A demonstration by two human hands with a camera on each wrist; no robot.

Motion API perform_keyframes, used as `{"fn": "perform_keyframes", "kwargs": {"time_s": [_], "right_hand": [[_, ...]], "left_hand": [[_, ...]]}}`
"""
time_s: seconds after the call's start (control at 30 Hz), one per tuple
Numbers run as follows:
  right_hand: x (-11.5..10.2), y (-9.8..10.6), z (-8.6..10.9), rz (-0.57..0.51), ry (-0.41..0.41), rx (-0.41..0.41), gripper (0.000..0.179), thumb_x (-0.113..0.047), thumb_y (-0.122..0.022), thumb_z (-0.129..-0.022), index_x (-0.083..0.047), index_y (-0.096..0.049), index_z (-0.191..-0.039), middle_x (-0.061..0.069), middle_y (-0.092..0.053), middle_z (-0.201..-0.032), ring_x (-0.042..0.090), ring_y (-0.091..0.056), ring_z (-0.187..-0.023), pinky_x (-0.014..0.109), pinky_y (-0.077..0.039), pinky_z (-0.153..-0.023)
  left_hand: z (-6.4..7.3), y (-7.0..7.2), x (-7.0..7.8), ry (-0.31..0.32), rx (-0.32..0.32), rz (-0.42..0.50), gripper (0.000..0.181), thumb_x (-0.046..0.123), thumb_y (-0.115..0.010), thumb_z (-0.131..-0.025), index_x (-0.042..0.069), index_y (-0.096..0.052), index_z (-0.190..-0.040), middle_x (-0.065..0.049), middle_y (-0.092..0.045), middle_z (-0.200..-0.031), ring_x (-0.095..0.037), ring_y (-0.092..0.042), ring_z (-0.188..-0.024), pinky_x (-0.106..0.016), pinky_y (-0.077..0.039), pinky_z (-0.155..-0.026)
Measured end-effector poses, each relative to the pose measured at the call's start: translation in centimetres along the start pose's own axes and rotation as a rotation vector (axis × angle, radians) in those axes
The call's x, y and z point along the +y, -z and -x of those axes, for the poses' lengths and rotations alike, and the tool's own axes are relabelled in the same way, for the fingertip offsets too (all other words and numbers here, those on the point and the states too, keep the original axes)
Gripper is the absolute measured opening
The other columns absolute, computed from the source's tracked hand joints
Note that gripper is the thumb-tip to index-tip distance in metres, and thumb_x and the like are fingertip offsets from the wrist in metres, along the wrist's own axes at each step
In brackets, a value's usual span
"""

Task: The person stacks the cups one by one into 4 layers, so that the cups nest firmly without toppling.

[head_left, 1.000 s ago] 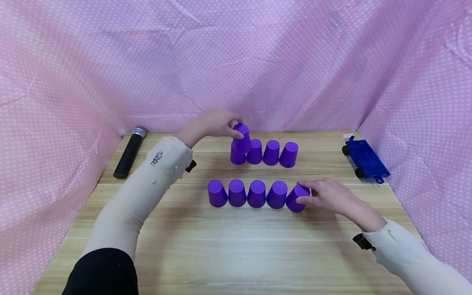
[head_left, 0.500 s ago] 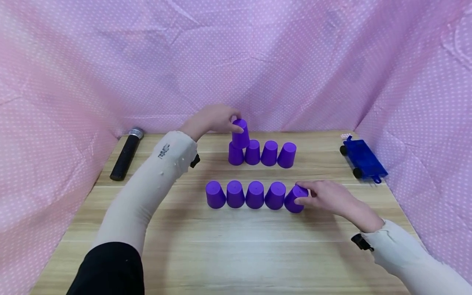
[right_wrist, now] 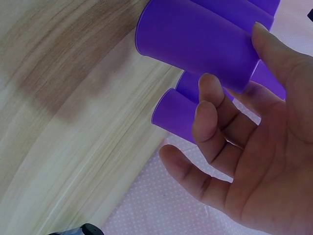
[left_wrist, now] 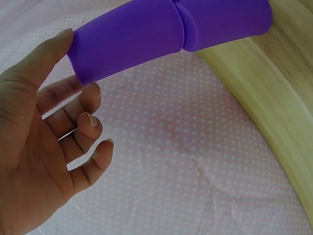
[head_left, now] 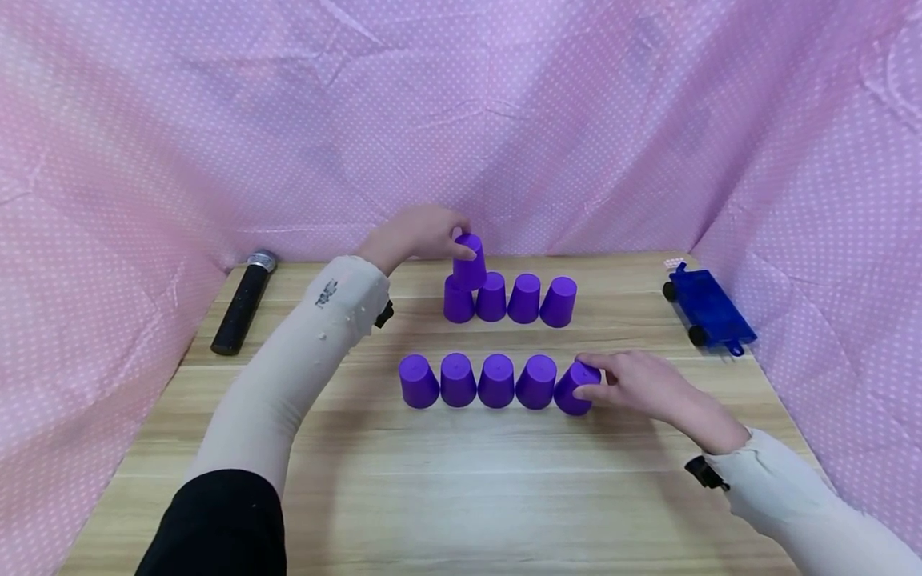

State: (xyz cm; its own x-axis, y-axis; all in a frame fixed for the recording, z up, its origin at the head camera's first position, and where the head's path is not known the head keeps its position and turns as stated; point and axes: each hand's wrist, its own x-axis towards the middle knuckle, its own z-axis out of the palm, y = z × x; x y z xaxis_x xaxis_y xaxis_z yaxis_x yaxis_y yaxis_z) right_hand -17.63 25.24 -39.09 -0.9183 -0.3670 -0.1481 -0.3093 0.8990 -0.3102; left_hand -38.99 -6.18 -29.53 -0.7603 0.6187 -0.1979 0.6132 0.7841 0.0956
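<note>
Two rows of upside-down purple plastic cups stand on the table in the head view. My left hand (head_left: pixel 423 232) pinches one purple cup (head_left: pixel 470 268) near its top, between thumb and fingers. That cup sits at the top of the leftmost back-row cup (head_left: pixel 458 302), its rim meeting the lower cup's top in the left wrist view and reaching toward the neighbouring cup (head_left: pixel 491 298). At the right end of the front row, my right hand (head_left: pixel 643 390) pinches the base of another cup (right_wrist: pixel 195 41), which stands on the wood with its rim down.
Several more cups fill the front row (head_left: pixel 496 382). A black microphone (head_left: pixel 245 308) lies at the table's left edge. A blue wheeled toy cart (head_left: pixel 711 310) is at the right. Pink dotted cloth (head_left: pixel 475 120) hangs behind and beside the wooden table (head_left: pixel 446 504).
My left hand has lifted its cup slightly, up and back, so it now overlaps less of the cup below. My right hand stays on the end cup.
</note>
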Motion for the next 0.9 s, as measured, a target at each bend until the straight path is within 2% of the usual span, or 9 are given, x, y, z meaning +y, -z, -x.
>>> {"fn": "perform_keyframes", "kwargs": {"time_s": [0.13,0.43,0.63,0.9], "right_hand": [[-0.07,0.1,0.02,-0.003,-0.011,-0.009,0.068,-0.055,-0.069,-0.088,-0.01,-0.061,-0.138,-0.002,-0.069,-0.086,0.014,-0.053,-0.074,0.035,-0.046,-0.069],[-0.06,-0.17,0.01,0.013,0.011,0.007,0.065,-0.053,-0.069,-0.089,-0.01,-0.062,-0.137,0.005,-0.075,-0.098,0.013,-0.057,-0.076,0.042,-0.052,-0.074],[0.05,-0.29,-0.01,0.013,0.006,0.0,0.066,-0.056,-0.068,-0.088,-0.012,-0.062,-0.137,-0.001,-0.071,-0.09,0.012,-0.054,-0.073,0.037,-0.049,-0.067],[-0.03,-0.05,0.04,-0.007,-0.01,-0.014,0.067,-0.056,-0.068,-0.088,-0.012,-0.061,-0.138,-0.004,-0.063,-0.077,0.011,-0.05,-0.068,0.03,-0.041,-0.062]], "left_hand": [[-0.07,0.15,0.16,-0.003,-0.003,-0.006,0.052,0.056,-0.063,-0.092,0.017,-0.063,-0.126,-0.002,-0.067,-0.11,-0.023,-0.061,-0.103,-0.045,-0.05,-0.09],[-0.13,0.04,0.22,0.015,-0.014,-0.015,0.053,0.057,-0.063,-0.092,0.018,-0.063,-0.127,-0.003,-0.068,-0.113,-0.024,-0.061,-0.106,-0.047,-0.05,-0.093],[-0.08,0.0,0.3,0.004,-0.025,-0.003,0.052,0.055,-0.063,-0.092,0.016,-0.063,-0.127,-0.005,-0.068,-0.114,-0.025,-0.062,-0.108,-0.048,-0.05,-0.094],[-0.02,0.12,0.51,-0.014,-0.009,0.039,0.052,0.053,-0.062,-0.094,0.015,-0.062,-0.13,-0.005,-0.068,-0.113,-0.025,-0.063,-0.106,-0.046,-0.05,-0.094]]}}
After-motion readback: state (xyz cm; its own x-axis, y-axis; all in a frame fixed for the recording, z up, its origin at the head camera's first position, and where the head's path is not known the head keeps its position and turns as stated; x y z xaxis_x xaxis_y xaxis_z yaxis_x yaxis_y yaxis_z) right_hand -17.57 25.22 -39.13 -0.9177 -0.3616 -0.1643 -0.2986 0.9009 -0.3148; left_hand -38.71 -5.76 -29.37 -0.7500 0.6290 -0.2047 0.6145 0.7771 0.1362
